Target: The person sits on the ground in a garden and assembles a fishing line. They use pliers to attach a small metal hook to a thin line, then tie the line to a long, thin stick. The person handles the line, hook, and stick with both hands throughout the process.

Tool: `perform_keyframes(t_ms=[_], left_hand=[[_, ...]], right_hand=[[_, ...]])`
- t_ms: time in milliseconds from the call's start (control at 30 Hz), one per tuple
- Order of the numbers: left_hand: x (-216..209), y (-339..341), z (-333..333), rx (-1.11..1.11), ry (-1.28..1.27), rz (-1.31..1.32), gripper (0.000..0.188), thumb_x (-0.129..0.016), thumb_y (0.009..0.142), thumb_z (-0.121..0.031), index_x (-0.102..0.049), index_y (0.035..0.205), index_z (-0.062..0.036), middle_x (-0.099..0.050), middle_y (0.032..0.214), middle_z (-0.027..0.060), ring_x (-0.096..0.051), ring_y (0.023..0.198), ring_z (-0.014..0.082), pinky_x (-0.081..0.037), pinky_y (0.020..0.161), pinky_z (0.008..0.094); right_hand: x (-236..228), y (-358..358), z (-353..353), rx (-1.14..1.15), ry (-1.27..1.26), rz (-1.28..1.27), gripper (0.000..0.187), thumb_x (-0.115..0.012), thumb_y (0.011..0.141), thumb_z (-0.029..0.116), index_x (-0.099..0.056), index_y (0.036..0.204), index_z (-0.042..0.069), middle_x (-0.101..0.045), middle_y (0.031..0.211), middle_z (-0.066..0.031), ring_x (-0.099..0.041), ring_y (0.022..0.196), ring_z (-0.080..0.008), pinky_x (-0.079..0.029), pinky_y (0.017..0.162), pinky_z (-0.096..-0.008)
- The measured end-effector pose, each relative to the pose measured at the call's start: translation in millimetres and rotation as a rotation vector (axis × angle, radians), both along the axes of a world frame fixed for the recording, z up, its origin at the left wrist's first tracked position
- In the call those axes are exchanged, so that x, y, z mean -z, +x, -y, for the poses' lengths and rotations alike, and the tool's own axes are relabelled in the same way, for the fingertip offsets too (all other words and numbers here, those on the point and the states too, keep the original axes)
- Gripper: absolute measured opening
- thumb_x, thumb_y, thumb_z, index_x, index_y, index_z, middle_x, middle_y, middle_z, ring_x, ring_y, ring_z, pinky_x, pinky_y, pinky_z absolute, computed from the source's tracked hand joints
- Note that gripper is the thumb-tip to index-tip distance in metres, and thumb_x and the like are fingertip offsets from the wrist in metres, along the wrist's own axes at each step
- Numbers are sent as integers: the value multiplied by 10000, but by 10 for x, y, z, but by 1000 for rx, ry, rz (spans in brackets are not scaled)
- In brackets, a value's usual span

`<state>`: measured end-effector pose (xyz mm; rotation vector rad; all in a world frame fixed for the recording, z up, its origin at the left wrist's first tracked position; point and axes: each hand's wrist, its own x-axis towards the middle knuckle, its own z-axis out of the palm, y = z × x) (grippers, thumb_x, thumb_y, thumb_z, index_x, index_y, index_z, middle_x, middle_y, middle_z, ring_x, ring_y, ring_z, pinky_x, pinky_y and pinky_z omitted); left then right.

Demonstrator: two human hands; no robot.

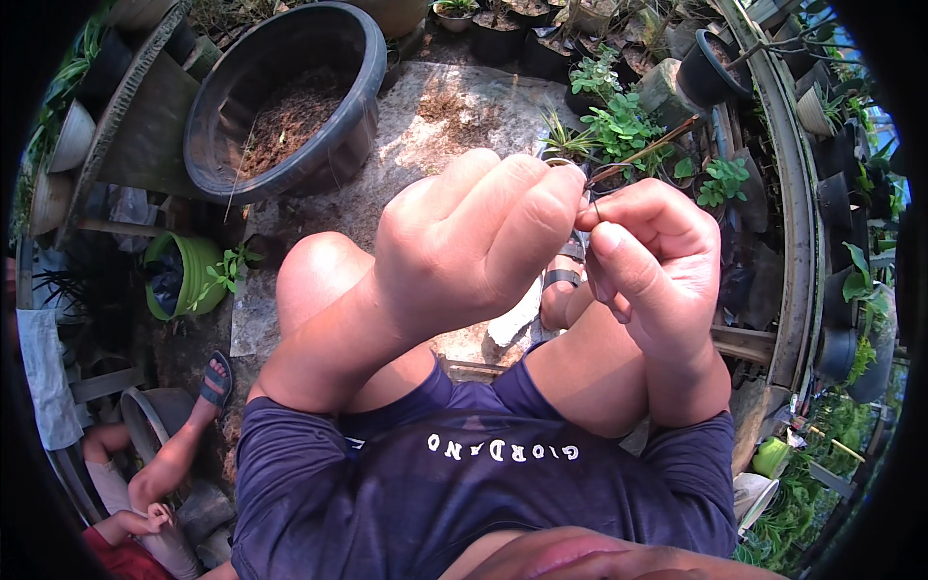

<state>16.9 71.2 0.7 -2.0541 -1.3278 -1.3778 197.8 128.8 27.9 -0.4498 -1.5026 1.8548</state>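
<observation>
**Both hands pinching a thin stem at chest height**

Left hand (474,242) curled nearly into a fist, fingertips narrowed onto the near end of a thin brown twig-like stem (646,148). Right hand (652,261) likewise closed, thumb and forefinger clamped on the same stem just beside the left fingertips. Probably gripped this close for fine control of a short section. Small dark wire-like loop visible at the pinch point; can't tell what it is.

Stem runs up and right from the pinch, free end over the small green potted seedlings (619,121). Held raised above the knees, likely to keep it near the eyes.

Large black round plastic tub with brown soil (280,106) well apart, upper left, on the grey concrete slab (454,116). Lime-green pot (188,275) tipped on its side, left. Another person's sandalled foot (215,379) lower left, clear of the hands.
</observation>
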Motion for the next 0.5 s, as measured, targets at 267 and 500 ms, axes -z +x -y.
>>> perform_keyframes(t_ms=[267,500], left_hand=[[-3,26,-3,-32,22,-27,296,-764,765,39,-621,1022,10,-666,795,119,-666,646,254,-546,555,330],[14,29,10,-23,10,-28,301,-753,766,49,-623,1034,7,-670,803,111,-670,659,251,-549,561,328]], right_hand=[[25,9,-7,34,63,36,131,-632,926,-41,-662,1049,-76,-702,1008,-101,-656,913,-113,-520,802,-243],[-62,48,-49,24,206,203,135,-632,906,-63,-684,1029,-83,-715,994,-118,-657,910,-114,-525,803,-249]])
